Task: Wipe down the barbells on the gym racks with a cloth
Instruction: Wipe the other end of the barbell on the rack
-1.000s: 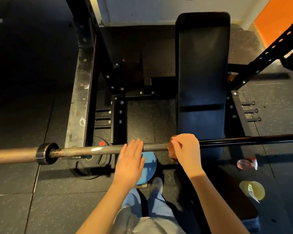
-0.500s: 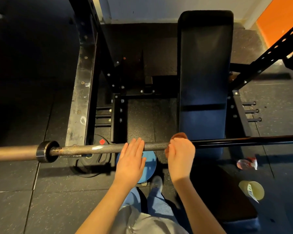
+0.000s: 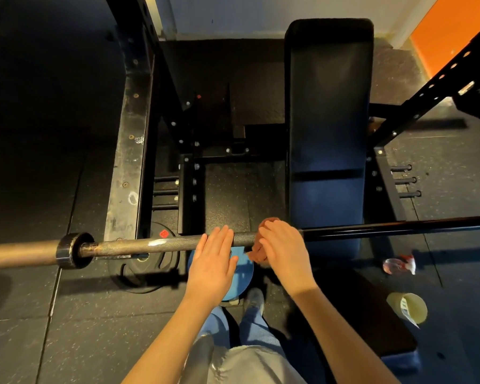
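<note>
A long barbell (image 3: pixel 150 244) runs left to right across the view, with a worn knurled shaft on the left and a glossy black stretch (image 3: pixel 399 227) on the right. My right hand (image 3: pixel 284 252) presses a reddish-brown cloth (image 3: pixel 258 249) around the shaft near its middle. The cloth shows above and below my fingers. My left hand (image 3: pixel 214 261) lies flat on the bar just left of the cloth, fingers together and extended over it. A steel collar (image 3: pixel 71 249) sits at the left, with the bare sleeve beyond it.
A black padded bench (image 3: pixel 327 120) stands under the bar, between black rack uprights (image 3: pixel 128 151). A black weight plate (image 3: pixel 139 268) and a blue plate (image 3: pixel 243 273) lie on the rubber floor below. A crumpled plastic bottle (image 3: pixel 398 265) and a yellow cup (image 3: pixel 409 307) lie at the right.
My right hand has shifted the cloth a little along and around the shaft, from over the top to its near side. My left hand has stayed flat on the bar.
</note>
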A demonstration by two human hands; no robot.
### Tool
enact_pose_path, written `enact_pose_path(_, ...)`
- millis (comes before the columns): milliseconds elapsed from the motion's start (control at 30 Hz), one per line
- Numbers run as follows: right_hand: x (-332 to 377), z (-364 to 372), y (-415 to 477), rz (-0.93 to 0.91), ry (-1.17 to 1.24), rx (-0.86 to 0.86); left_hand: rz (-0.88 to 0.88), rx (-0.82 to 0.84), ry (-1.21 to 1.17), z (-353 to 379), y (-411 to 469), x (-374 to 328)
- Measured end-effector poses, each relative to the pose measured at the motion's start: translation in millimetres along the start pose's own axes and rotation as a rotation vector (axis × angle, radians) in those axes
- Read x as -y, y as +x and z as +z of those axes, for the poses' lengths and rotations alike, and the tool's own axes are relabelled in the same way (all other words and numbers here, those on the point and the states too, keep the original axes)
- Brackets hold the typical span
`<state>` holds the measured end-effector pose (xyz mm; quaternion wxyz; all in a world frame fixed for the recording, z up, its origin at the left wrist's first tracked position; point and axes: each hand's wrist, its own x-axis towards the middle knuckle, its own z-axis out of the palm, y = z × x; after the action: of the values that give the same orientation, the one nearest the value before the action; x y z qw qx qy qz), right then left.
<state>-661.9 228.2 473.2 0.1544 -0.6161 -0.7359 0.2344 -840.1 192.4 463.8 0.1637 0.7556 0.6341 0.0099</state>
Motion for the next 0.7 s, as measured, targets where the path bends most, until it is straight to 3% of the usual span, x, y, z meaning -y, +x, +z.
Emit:
enact_pose_path(133, -13.9, -2.4, -1.0, 0.406, 0.225, -0.230, -0.010, 0.020, -0.010, -2.9, 0.5, -1.2)
enact_pose_path(233, 23.2, 15.5, -5.3, 0.239, 0.176, -0.141, -0.016, 0.036, -0.024, -2.7, 0.4, -0.8)
enact_pose_path(300, 24.4, 16.3, -5.2, -0.013, -0.035, -0.095, -0.011, 0.034, -0.022, -2.4, 0.0, -0.1)
enact_pose_path(367, 0.7, 8.1, -2.1, -0.128, -0.169, -0.085, -0.006, 0.037, -0.022, -3.0, -0.3, 0.1)
enact_pose_path(533, -4.2, -0.9, -6.1, 0.293, -0.155, -0.228, -0.002, 0.030, -0.063, -4.3, 0.5, 0.9)
enact_pose_path(600, 16.4, 11.6, -6.5, 0.219, -0.094, -0.181, 0.007, 0.028, -0.059, -4.1, 1.0, 2.1)
enact_pose_path(700, 22.2, 3.7, -2.0, -0.047, -0.115, -0.047, 0.024, 0.013, -0.096, -9.4, 1.0, 4.8)
